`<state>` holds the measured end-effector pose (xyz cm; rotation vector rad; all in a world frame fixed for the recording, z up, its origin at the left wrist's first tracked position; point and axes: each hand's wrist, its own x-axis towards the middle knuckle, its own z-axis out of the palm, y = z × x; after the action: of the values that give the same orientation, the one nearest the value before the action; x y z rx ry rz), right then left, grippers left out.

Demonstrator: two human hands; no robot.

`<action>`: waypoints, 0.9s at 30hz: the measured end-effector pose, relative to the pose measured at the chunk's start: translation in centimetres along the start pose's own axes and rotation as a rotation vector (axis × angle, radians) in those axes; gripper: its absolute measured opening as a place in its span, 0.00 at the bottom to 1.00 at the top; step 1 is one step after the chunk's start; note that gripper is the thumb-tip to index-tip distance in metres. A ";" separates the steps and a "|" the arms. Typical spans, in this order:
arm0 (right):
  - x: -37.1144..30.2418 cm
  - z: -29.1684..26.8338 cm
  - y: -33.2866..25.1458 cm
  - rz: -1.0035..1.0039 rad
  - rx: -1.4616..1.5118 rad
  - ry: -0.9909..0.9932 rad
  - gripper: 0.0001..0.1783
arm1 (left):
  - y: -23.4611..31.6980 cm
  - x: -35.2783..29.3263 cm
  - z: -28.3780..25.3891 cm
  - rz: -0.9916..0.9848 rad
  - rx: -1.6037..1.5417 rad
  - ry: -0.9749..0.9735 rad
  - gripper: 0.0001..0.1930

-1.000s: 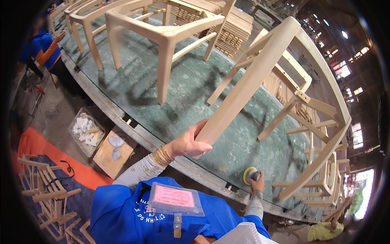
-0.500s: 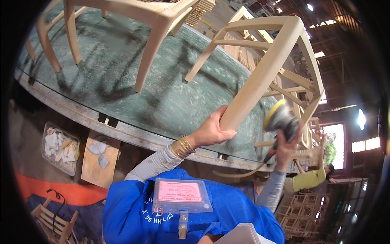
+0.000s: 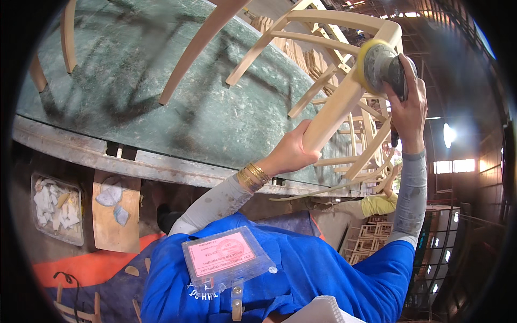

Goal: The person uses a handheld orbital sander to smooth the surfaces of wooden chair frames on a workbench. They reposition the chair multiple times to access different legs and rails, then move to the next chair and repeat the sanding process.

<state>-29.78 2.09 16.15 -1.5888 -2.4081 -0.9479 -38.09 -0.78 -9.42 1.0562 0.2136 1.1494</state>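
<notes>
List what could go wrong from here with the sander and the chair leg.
The bare left hand grips the same chair leg the sander is at; a slip downward might catch its fingers. The right hand has the sander near the leg's upper corner, where it could gouge. The pale hose hangs loosely curved and might snag.

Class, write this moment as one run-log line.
left hand: grip on wooden chair leg, near its end | right hand: holds sander, yellow pad at same leg, farther along | surroundings: green tabletop
</notes>
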 end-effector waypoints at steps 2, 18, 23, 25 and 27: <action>-0.1 -0.1 -0.8 0.032 -0.017 -0.078 0.36 | 0.1 0.2 0.0 -0.007 -0.018 0.004 0.33; 0.8 0.8 -1.9 -0.172 -0.062 -0.026 0.41 | -0.4 0.6 0.1 0.040 0.064 0.018 0.31; -1.5 1.2 -2.5 -0.213 -0.049 -0.080 0.41 | 0.3 0.8 0.3 -0.074 -0.007 -0.009 0.31; -0.9 1.3 -3.5 -0.290 -0.110 -0.076 0.41 | 0.3 1.1 0.3 -0.044 0.007 0.025 0.31; -0.3 1.4 -3.1 -0.273 -0.174 -0.028 0.40 | -0.3 1.0 0.4 0.056 0.061 0.041 0.30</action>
<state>-31.99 1.82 13.55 -1.3510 -2.6759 -1.2179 -37.15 -0.19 -9.09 1.0991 0.2547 1.2220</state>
